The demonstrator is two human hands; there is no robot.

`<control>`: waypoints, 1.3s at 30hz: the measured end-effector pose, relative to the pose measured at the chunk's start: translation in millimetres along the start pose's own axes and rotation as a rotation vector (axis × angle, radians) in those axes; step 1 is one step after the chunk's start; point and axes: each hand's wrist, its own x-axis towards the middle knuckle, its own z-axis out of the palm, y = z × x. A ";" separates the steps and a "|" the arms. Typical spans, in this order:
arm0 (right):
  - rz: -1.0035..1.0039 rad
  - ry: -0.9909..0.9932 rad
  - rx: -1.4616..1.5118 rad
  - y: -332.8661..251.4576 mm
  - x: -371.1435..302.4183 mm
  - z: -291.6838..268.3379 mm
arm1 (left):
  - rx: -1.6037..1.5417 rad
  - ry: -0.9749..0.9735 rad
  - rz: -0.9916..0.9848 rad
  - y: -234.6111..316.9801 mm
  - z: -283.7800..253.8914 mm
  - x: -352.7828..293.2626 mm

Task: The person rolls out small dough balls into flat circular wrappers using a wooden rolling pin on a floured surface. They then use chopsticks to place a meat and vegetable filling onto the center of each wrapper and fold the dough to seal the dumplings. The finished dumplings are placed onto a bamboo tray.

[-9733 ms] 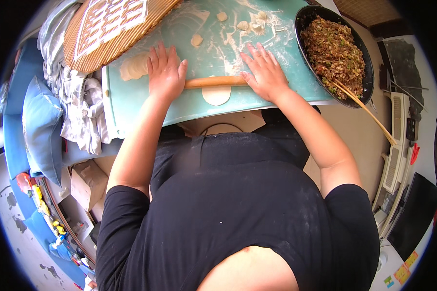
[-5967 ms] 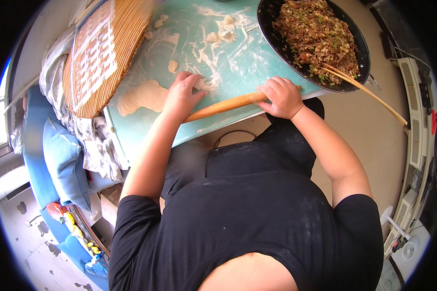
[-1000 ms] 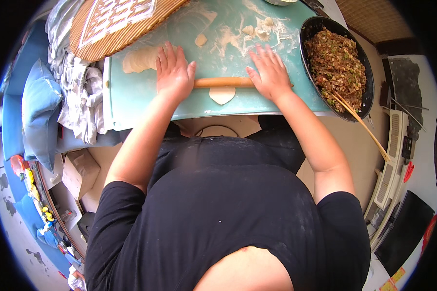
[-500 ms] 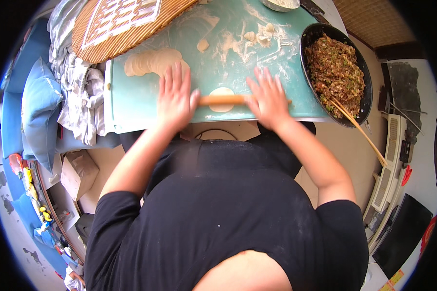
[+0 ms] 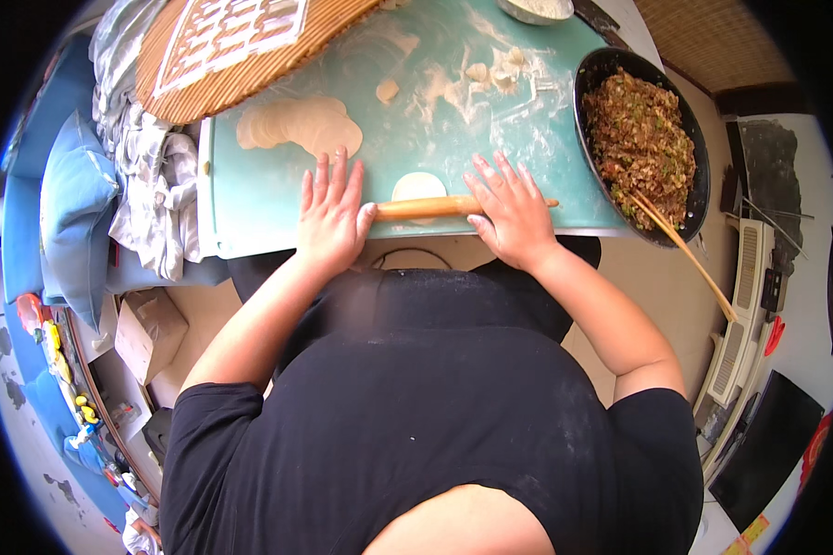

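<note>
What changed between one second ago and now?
The rolling pin moved toward the person across the dough disc, from its far part to its near part, with the left hand and right hand on it. The overlapping dough rounds and dark pan stayed put.

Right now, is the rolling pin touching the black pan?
Apart: the head view shows green board between the rolling pin and the black pan.
</note>
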 end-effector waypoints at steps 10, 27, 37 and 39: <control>0.029 0.045 -0.098 22.2 11.0 4.5 | 0.033 0.099 0.008 8.1 -4.1 11.5; -0.080 -0.015 -0.067 21.2 11.1 -13.2 | -0.009 0.151 -0.035 5.1 7.0 17.7; -0.062 -0.009 -0.043 26.5 -18.9 -9.4 | -0.042 0.090 0.036 18.9 7.3 -7.1; -0.111 0.021 -0.068 25.4 3.1 -15.8 | -0.025 0.103 -0.027 14.2 3.2 5.9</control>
